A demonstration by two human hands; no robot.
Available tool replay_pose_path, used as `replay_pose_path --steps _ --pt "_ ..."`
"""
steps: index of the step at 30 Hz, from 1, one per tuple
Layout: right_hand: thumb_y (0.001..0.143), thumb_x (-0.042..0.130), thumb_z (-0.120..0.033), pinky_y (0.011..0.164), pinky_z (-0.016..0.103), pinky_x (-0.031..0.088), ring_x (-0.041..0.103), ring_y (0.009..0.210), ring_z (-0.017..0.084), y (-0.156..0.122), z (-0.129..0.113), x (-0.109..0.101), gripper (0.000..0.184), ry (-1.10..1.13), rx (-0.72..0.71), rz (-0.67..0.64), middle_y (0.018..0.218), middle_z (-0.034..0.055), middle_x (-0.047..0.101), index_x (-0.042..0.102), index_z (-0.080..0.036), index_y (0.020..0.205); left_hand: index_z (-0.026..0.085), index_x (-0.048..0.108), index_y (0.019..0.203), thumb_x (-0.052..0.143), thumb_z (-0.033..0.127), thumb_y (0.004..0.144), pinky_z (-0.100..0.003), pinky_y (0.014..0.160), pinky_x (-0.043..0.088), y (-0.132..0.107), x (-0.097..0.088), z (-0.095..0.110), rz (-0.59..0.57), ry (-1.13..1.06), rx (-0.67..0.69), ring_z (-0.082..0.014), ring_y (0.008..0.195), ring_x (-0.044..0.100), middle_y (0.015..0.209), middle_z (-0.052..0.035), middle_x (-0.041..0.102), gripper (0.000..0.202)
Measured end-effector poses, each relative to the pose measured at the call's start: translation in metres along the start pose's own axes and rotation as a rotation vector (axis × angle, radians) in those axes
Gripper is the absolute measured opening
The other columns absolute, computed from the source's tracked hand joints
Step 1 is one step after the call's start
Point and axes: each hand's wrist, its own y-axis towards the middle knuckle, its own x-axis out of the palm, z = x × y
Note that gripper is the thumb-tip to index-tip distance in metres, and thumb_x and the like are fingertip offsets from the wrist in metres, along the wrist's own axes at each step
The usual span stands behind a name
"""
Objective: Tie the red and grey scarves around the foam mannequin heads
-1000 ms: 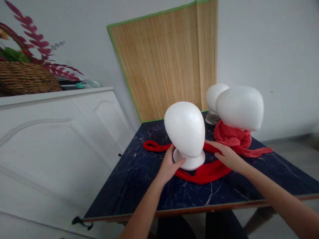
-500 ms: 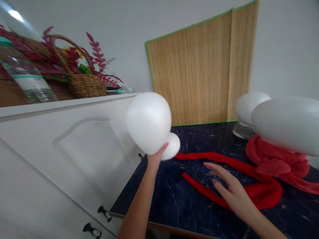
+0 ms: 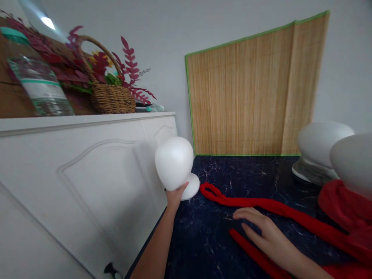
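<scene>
My left hand (image 3: 175, 194) grips a white foam mannequin head (image 3: 174, 162) by its neck and holds it tilted at the left edge of the dark marble table (image 3: 212, 240), close to the white cabinet. Its round base (image 3: 191, 186) points right. My right hand (image 3: 267, 236) lies flat with fingers spread on the table, over a long red scarf (image 3: 261, 207) that loops across the tabletop.
Two more foam heads (image 3: 321, 141) stand at the right, the nearer one (image 3: 353, 162) wrapped in a red cloth (image 3: 345, 207). A bamboo mat (image 3: 250, 93) leans on the wall. The white cabinet (image 3: 72, 174) carries a wicker basket (image 3: 112, 97) and a plastic bottle (image 3: 37, 81).
My left hand lifted the foam head off the scarf and carried it left toward the cabinet. My right hand let go of the scarf's side and now rests flat on it.
</scene>
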Motion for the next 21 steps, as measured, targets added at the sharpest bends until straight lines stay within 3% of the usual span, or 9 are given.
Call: replay_pose_path --steps 5,7,9,11,13,16,19,21 --pt "0.089 0.045 -0.019 0.099 0.039 0.044 0.055 0.110 0.021 0.063 0.018 0.028 0.029 -0.110 -0.113 0.012 0.113 0.0060 0.063 0.062 -0.025 0.112 0.014 0.046 0.130 0.079 0.043 0.064 -0.040 0.110 0.036 0.008 0.005 -0.007 -0.049 0.004 0.103 -0.0238 0.125 0.051 0.131 -0.0140 0.057 0.079" --pt "0.085 0.055 -0.028 0.103 0.045 0.038 0.049 0.119 0.028 0.091 0.030 0.043 0.041 -0.292 -0.043 0.026 0.125 0.0121 0.057 0.056 -0.018 0.125 0.014 0.047 0.129 0.076 0.045 0.068 -0.042 0.111 0.033 0.006 0.003 -0.008 -0.067 0.051 0.145 -0.0254 0.129 0.047 0.129 -0.0136 0.057 0.074" --pt "0.078 0.066 -0.040 0.104 0.050 0.035 0.043 0.125 0.036 0.114 0.039 0.056 0.069 -0.469 0.105 -0.006 0.133 0.0210 0.049 0.045 -0.007 0.135 0.015 0.049 0.128 0.074 0.046 0.070 -0.043 0.112 0.031 0.003 0.001 -0.007 -0.087 0.139 0.207 -0.0266 0.131 0.044 0.129 -0.0131 0.056 0.070" --pt "0.079 0.065 -0.041 0.101 0.047 0.037 0.045 0.122 0.038 0.128 0.041 0.065 0.070 -0.550 0.255 -0.090 0.129 0.0264 0.050 0.045 0.000 0.132 0.014 0.051 0.126 0.073 0.047 0.070 -0.042 0.111 0.031 0.000 0.001 -0.005 -0.095 0.237 0.260 -0.0277 0.131 0.043 0.130 -0.0133 0.055 0.068" --pt "0.085 0.057 -0.027 0.094 0.039 0.042 0.056 0.110 0.032 0.127 0.034 0.071 0.044 -0.547 0.331 -0.185 0.114 0.0237 0.060 0.053 0.000 0.120 0.013 0.053 0.125 0.073 0.046 0.070 -0.042 0.110 0.033 -0.003 0.003 -0.002 -0.083 0.329 0.280 -0.0293 0.128 0.045 0.129 -0.0145 0.056 0.067" --pt "0.083 0.051 -0.011 0.078 0.028 0.045 0.064 0.089 0.022 0.098 0.009 0.078 0.022 -0.390 0.271 -0.361 0.096 0.0131 0.067 0.061 -0.010 0.103 0.011 0.055 0.123 0.070 0.046 0.073 -0.043 0.107 0.036 -0.006 0.008 0.001 -0.070 0.442 0.264 -0.0317 0.123 0.049 0.125 -0.0170 0.058 0.063" --pt "0.079 0.064 -0.018 0.071 0.024 0.042 0.061 0.078 0.016 0.059 -0.022 0.089 0.010 -0.089 0.004 -0.538 0.086 0.0031 0.067 0.063 -0.017 0.088 0.011 0.055 0.122 0.069 0.047 0.073 -0.044 0.105 0.037 -0.009 0.012 0.002 -0.062 0.475 0.232 -0.0336 0.120 0.051 0.123 -0.0184 0.059 0.062" --pt "0.077 0.072 -0.028 0.074 0.025 0.041 0.057 0.078 0.014 0.041 -0.042 0.095 0.011 0.024 -0.243 -0.568 0.082 0.0002 0.064 0.065 -0.020 0.082 0.011 0.055 0.122 0.071 0.046 0.071 -0.045 0.105 0.037 -0.010 0.013 0.002 -0.046 0.427 0.189 -0.0344 0.120 0.051 0.123 -0.0184 0.058 0.064"
